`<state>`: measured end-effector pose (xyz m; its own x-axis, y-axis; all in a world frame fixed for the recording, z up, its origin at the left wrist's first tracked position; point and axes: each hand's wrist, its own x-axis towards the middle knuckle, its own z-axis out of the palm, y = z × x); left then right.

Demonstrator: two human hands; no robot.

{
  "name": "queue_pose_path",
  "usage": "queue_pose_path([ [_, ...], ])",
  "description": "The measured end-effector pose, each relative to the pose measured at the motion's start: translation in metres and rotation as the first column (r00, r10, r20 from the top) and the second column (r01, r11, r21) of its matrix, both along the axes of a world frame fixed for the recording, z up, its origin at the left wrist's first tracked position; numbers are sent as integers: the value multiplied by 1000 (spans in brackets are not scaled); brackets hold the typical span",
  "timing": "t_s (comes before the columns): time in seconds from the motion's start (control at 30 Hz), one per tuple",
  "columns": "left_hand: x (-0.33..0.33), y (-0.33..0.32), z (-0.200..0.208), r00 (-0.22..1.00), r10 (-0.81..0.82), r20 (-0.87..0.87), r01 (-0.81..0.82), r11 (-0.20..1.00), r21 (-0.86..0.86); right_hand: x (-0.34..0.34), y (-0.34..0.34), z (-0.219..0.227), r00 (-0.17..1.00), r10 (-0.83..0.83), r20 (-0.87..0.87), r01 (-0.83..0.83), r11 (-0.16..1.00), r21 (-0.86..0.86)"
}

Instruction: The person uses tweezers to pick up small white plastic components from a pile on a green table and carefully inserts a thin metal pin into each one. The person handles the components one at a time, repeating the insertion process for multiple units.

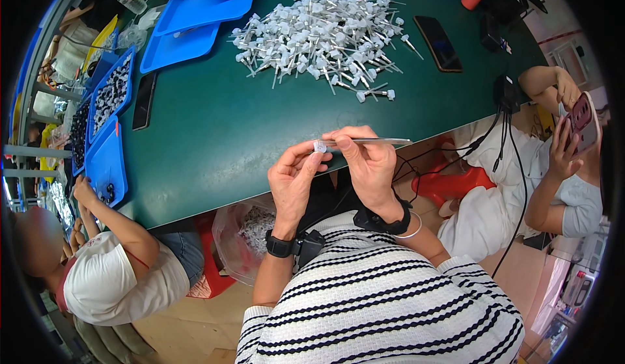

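Note:
Just over the table's near edge, my left hand (293, 180) pinches a small white plastic piece (319, 147) between thumb and fingers. My right hand (372, 172) is closed on slim metal tweezers (389, 141). Their tips point left and meet or nearly meet the white piece; fingers partly cover that spot. Beyond both hands, a heap of small white plastic parts with thin metal pins (319, 39) lies on the green table (208, 136). A few of these parts lie loose along the heap's near side.
Blue trays (189, 16) stand at the back left; others (107, 159) run down the left side, some with small parts. Phones (144, 100) (438, 44) lie on the table. Cables (506, 107) hang at the right edge. People sit on both sides. A plastic bag (244, 234) is below.

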<state>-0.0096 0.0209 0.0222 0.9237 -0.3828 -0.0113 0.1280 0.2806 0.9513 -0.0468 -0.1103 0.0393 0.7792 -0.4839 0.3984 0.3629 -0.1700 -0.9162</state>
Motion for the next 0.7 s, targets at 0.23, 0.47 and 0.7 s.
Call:
queue_pose_path([
  [0.23,0,-1,-1,1000,-1,-4,1,1000,9,0,0,-2,1000,-7,18,7,1000,11],
  [0.47,0,-2,-1,1000,1,1,-1,1000,1,1,0,0,1000,5,30,-5,1000,8],
  [0.7,0,-4,-1,1000,8,-13,-8,1000,-4,0,-1,-3,1000,-12,23,12,1000,14],
])
